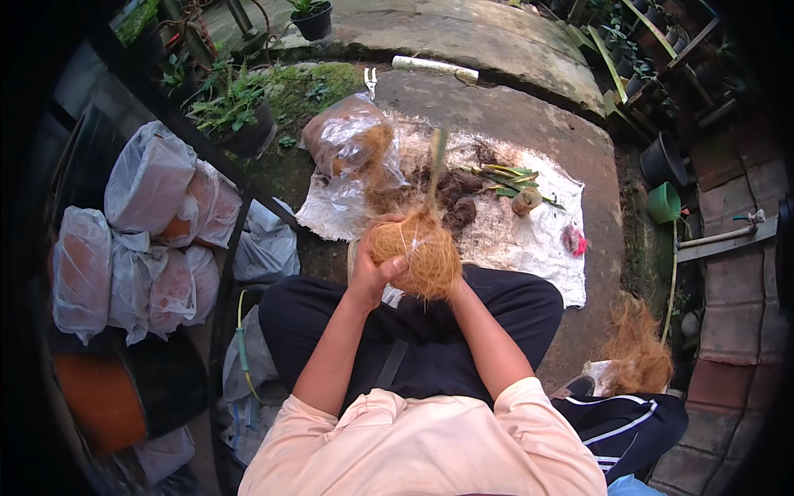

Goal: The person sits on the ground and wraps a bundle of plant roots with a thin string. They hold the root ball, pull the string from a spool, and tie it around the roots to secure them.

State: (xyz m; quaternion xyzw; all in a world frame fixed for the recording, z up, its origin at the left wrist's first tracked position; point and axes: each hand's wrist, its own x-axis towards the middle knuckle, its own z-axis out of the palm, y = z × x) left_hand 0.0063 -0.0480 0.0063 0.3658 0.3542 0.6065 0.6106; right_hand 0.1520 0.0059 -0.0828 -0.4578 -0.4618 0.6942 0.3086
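Above my lap is a ball of brown coconut fibre (420,257), with pale string wound around it. A green plant stem (437,161) rises from its far side. My left hand (375,270) grips the ball's left side, the thumb pressed on the front. Most of my right hand (458,288) is hidden behind the ball's right side, its wrist showing below; it appears to support the ball. Beyond the ball lies a white woven sack (546,232) with dark clumps of soil (460,214) on it. Cut green leaves (512,177) lie to their right.
A clear plastic bag of fibre (353,142) stands at the sack's far left. A small roll of twine (526,201) and a pink bundle (574,240) lie on the sack. Wrapped packages (149,180) are stacked left. Another person's leg (626,428) is at right, near loose fibre (639,350).
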